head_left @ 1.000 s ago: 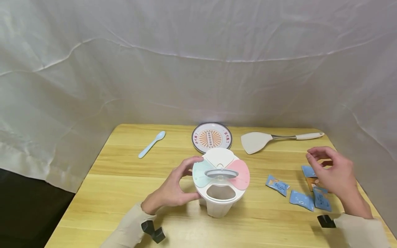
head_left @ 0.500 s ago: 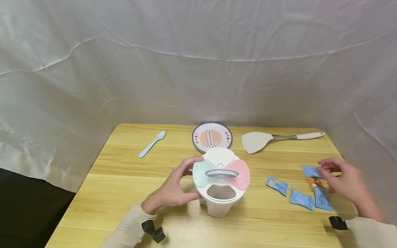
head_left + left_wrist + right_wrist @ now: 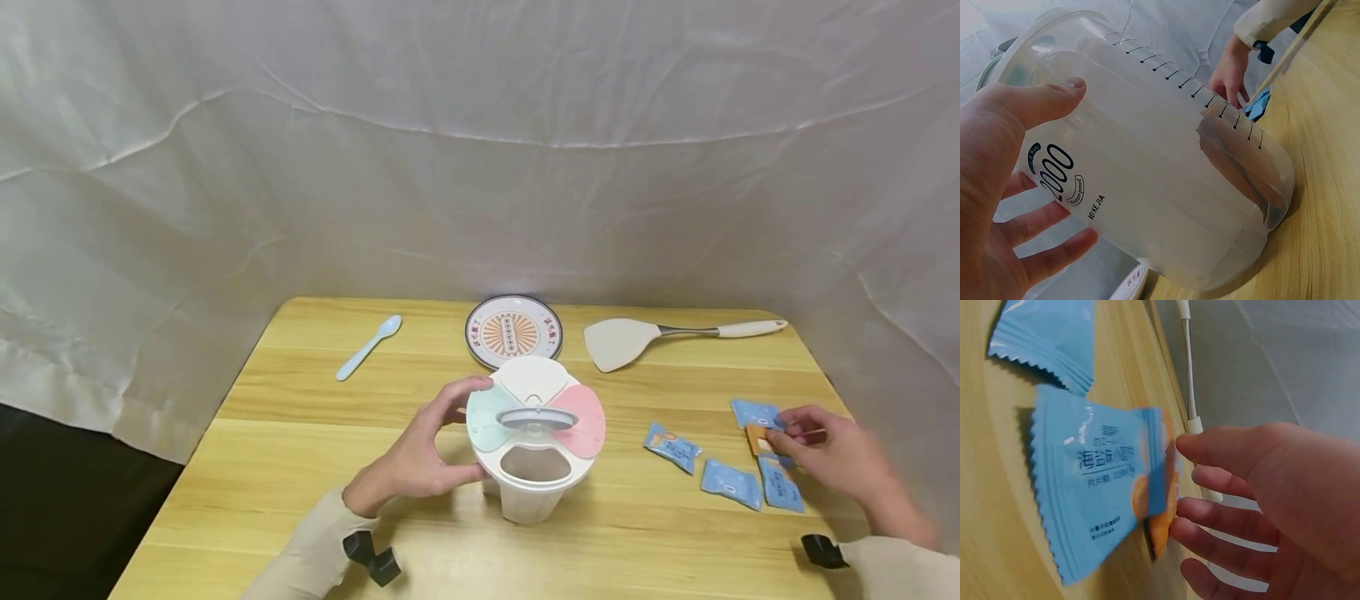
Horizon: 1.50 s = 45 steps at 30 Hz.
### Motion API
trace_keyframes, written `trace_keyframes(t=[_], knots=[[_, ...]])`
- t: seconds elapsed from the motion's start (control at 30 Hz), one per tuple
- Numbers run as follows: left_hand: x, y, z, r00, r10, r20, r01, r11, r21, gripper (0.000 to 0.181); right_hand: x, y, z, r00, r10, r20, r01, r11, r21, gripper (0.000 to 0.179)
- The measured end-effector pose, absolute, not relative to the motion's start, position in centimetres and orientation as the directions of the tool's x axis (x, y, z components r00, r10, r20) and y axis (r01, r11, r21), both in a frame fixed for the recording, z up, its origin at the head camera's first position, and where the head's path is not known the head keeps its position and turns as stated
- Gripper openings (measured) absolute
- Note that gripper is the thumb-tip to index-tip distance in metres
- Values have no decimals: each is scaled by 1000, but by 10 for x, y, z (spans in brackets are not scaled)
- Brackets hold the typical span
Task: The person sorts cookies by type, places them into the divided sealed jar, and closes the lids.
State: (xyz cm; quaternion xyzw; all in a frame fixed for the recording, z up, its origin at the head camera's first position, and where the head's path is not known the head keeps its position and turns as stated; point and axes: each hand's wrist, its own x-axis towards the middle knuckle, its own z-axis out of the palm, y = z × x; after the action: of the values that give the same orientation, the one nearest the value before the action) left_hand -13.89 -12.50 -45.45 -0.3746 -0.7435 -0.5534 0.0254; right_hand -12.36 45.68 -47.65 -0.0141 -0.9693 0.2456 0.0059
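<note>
My left hand [image 3: 427, 450] grips the side of a translucent grain storage canister [image 3: 528, 502], thumb and fingers spread around it. Its round lid has white, mint and pink flaps [image 3: 581, 421]; a grey one stands raised beside an open hole. In the left wrist view, a brown packet [image 3: 1241, 165] shows through the canister [image 3: 1141, 156] near its bottom. At the right, my right hand [image 3: 840, 450] pinches an orange snack packet [image 3: 759, 442], thumb and fingertips at its end in the right wrist view. A blue snack packet [image 3: 1091, 481] overlaps that orange packet [image 3: 1163, 528].
More blue packets [image 3: 731, 485] lie between the canister and my right hand. Along the back of the wooden table are a light-blue spoon [image 3: 367, 348], a printed plate [image 3: 480, 333] and a white spatula [image 3: 618, 343]. Pale cloth [image 3: 480, 208] hangs behind.
My right hand has come down and toward me, from above the upper blue packet onto the orange packet. My left hand and the canister have stayed in place.
</note>
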Motion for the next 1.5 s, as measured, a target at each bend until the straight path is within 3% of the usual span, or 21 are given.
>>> trace_keyframes(t=[0.5, 0.77, 0.97, 1.33, 1.5], knots=[[-138, -125, -457, -711, 527, 465, 594, 96, 799, 101, -125, 462, -483, -993, 109, 36, 84, 906, -415, 62], [-139, -125, -457, -712, 528, 463, 593, 98, 799, 101, -124, 462, -484, -979, 198, -39, 197, 895, -400, 78], [-140, -125, -457, -712, 528, 462, 592, 100, 799, 101, -126, 463, -477, -982, 186, -45, 187, 890, -416, 68], [-141, -126, -460, -698, 531, 480, 610, 91, 787, 99, -125, 446, -462, -990, 64, 124, 1, 894, -449, 39], [-141, -126, -459, -699, 532, 478, 610, 95, 786, 99, -126, 433, -449, -986, 28, 167, -58, 871, -489, 35]])
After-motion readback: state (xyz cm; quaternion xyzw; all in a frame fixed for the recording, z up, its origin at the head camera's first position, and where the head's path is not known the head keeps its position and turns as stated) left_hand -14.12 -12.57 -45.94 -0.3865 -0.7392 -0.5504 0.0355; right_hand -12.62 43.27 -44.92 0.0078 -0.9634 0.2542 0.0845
